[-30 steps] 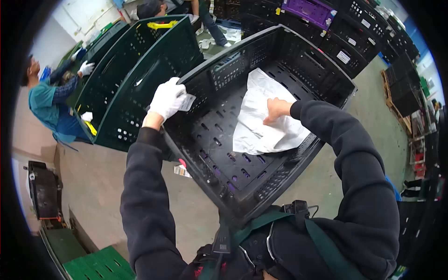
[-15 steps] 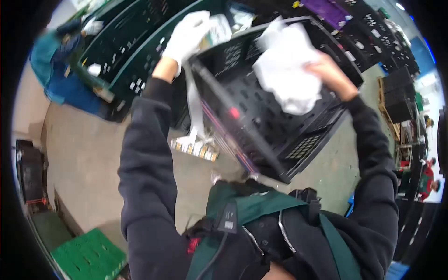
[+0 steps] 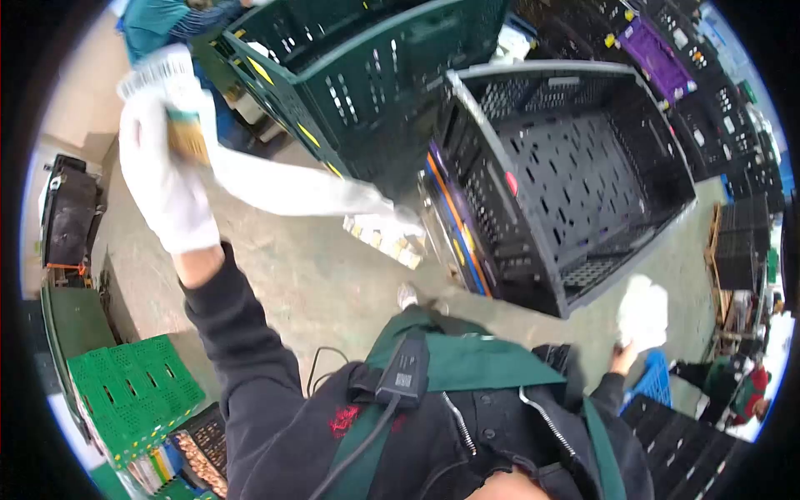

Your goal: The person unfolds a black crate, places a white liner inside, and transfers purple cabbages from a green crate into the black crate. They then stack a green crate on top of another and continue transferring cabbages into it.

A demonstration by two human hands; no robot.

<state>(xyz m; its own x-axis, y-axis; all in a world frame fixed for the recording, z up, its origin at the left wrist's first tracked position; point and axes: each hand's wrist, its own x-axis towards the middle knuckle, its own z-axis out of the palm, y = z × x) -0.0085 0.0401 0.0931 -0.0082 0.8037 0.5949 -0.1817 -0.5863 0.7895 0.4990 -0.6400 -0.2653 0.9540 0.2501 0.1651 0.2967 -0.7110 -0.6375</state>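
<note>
My left hand (image 3: 167, 179), in a white glove, is raised at the left and closed on a strip of labels (image 3: 279, 185). A label with a barcode (image 3: 160, 73) shows at its fingertips, and the white strip trails down to a folded pile of labels (image 3: 385, 239) low beside the crates. My right hand (image 3: 623, 357) is low at the right, gripping a crumpled white cloth (image 3: 642, 312); its fingers are mostly hidden. Between the two hands stands a black perforated crate (image 3: 575, 171), with its inner floor showing, on top of a stack of crates.
A dark green crate (image 3: 392, 50) stands behind the black one. A co-worker's teal top (image 3: 154, 29) is at the upper left. Green crates (image 3: 133, 392) are at lower left, a blue crate (image 3: 654, 383) at lower right, and a purple crate (image 3: 657, 54) at the back.
My left hand has swung left, away from the crates, stretching the label strip out. My right hand has carried the white cloth out of the black crate, down to the right.
</note>
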